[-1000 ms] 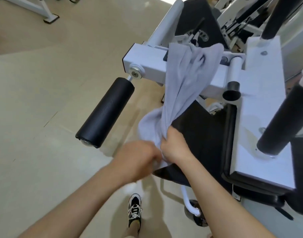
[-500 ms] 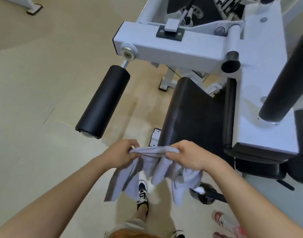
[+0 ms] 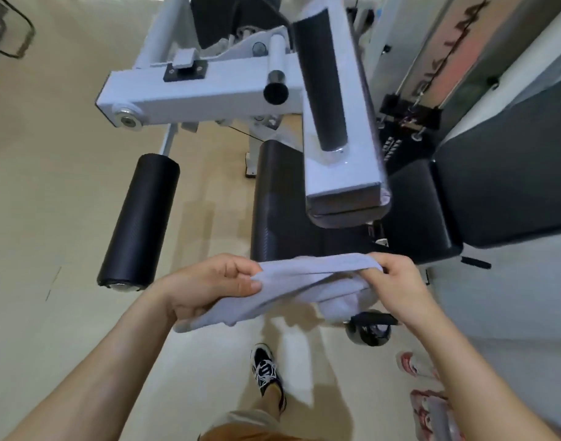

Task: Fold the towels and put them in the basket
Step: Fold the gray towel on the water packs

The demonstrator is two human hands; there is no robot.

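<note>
Fingers (image 3: 241, 265) of the left hand (image 3: 206, 288) pinch one end of the grey towel (image 3: 304, 278), and the right hand (image 3: 397, 281) grips the other end, so the towel hangs stretched in the air between them, above the floor (image 3: 50, 202). Just behind it stands a white gym machine (image 3: 209, 93) with a black seat pad (image 3: 282, 198). Its black roller pad (image 3: 139, 221) is to the left. Below the towel, a black shoe (image 3: 266, 370) is on the floor.

Black-and-white sneaker (image 3: 267, 374), tan shorts (image 3: 241, 423)
</note>
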